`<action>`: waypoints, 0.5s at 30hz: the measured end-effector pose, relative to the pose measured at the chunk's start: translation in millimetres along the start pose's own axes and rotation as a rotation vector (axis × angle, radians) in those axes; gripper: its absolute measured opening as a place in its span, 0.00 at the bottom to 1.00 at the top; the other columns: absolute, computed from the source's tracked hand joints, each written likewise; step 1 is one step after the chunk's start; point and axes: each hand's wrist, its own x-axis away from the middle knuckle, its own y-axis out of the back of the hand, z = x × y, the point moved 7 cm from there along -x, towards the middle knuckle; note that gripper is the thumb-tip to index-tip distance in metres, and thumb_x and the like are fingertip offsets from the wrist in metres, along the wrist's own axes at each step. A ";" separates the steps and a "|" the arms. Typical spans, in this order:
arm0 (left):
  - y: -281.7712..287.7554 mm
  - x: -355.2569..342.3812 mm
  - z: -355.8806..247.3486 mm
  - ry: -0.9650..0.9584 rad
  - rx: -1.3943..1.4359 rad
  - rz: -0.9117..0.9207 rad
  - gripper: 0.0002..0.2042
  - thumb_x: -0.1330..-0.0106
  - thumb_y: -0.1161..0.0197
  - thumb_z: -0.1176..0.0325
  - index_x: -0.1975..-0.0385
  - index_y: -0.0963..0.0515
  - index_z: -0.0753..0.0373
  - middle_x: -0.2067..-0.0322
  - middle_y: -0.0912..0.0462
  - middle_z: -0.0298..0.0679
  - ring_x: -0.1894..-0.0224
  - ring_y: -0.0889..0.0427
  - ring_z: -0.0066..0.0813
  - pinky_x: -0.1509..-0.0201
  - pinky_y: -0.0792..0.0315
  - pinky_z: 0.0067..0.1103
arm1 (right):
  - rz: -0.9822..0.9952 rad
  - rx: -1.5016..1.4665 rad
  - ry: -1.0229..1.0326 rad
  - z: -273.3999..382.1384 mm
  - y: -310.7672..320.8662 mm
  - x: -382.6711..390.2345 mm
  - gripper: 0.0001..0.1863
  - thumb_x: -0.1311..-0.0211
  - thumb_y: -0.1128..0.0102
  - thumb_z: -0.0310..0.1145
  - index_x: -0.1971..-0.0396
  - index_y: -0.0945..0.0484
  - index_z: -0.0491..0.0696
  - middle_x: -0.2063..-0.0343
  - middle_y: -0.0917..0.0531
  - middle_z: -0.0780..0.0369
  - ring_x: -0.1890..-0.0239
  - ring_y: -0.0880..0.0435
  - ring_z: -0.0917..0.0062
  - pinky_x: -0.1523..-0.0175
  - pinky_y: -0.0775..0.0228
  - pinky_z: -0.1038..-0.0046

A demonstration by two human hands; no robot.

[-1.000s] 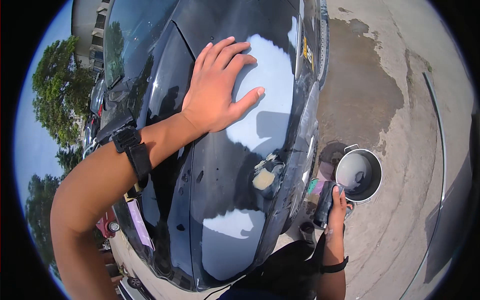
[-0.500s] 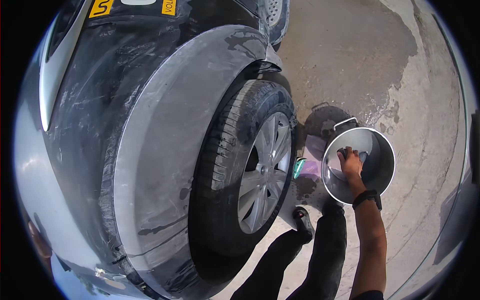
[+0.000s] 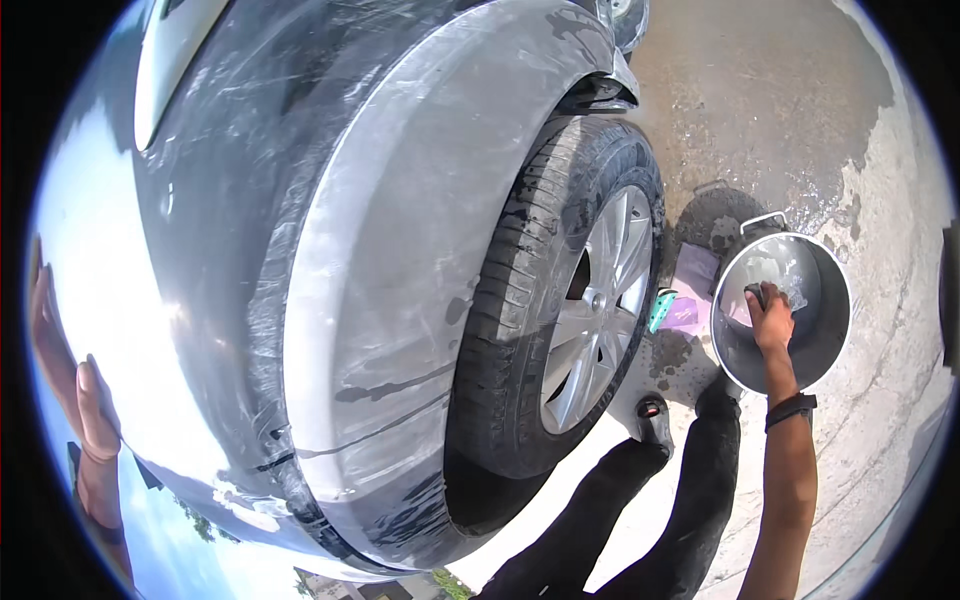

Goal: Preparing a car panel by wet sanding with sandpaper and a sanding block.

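Note:
My right hand (image 3: 772, 322) reaches down into a large round metal pot (image 3: 842, 335) on the ground, its fingers closed around a small dark sponge-like pad (image 3: 756, 292). Whitish suds or liquid (image 3: 778, 266) show inside the pot beyond the fingers. At the far left rim of the picture, my left hand (image 3: 82, 395) lies against the shiny car body (image 3: 190, 330), fingers stretched out and thumb apart. Nothing shows in that hand, though the rim cuts off part of it. Between the hands, water streaks and dull smears mark the grey wheel-arch panel (image 3: 390, 250).
The car's wheel (image 3: 595, 300) stands just left of the pot. Between them on the concrete lie a pinkish-purple packet (image 3: 690, 290) and a green brush-like thing (image 3: 661, 310). My legs (image 3: 690, 470) are close in front of the pot. Wet ground (image 3: 750, 90) spreads beyond it.
The view has shifted left, so the car and pot appear further right. My left hand has come more into sight along the car. My right hand stays in the pot.

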 end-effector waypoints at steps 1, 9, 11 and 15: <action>-58.8 7.7 0.0 -0.222 -0.162 -0.103 0.42 0.34 0.46 0.34 0.28 0.34 0.59 0.23 0.43 0.53 0.21 0.45 0.53 0.21 0.46 0.53 | -0.111 -0.020 0.067 16.5 64.9 49.1 0.27 0.32 0.33 0.50 0.39 0.21 0.52 0.39 0.21 0.56 0.38 0.20 0.56 0.37 0.28 0.52; -10.4 -1.6 -55.8 -0.249 0.185 -0.322 0.29 0.36 0.33 0.49 0.40 0.26 0.61 0.31 0.31 0.47 0.25 0.40 0.53 0.23 0.48 0.45 | -0.355 -0.603 0.775 355.9 263.9 433.2 0.29 0.37 0.27 0.39 0.40 0.22 0.40 0.35 0.25 0.50 0.35 0.25 0.52 0.33 0.34 0.57; -17.1 2.7 -50.7 -0.251 0.236 -0.375 0.29 0.35 0.34 0.46 0.41 0.25 0.60 0.32 0.30 0.45 0.25 0.40 0.52 0.24 0.47 0.46 | -0.406 -0.586 0.867 400.2 264.9 489.4 0.28 0.39 0.25 0.40 0.42 0.20 0.43 0.36 0.23 0.53 0.37 0.23 0.56 0.36 0.33 0.57; -18.2 3.4 -50.4 -0.260 0.318 -0.425 0.28 0.34 0.35 0.46 0.42 0.25 0.59 0.32 0.31 0.44 0.25 0.41 0.52 0.21 0.49 0.47 | -0.537 -0.447 0.895 420.8 224.3 549.5 0.29 0.40 0.25 0.43 0.43 0.20 0.45 0.38 0.20 0.57 0.37 0.22 0.55 0.37 0.35 0.55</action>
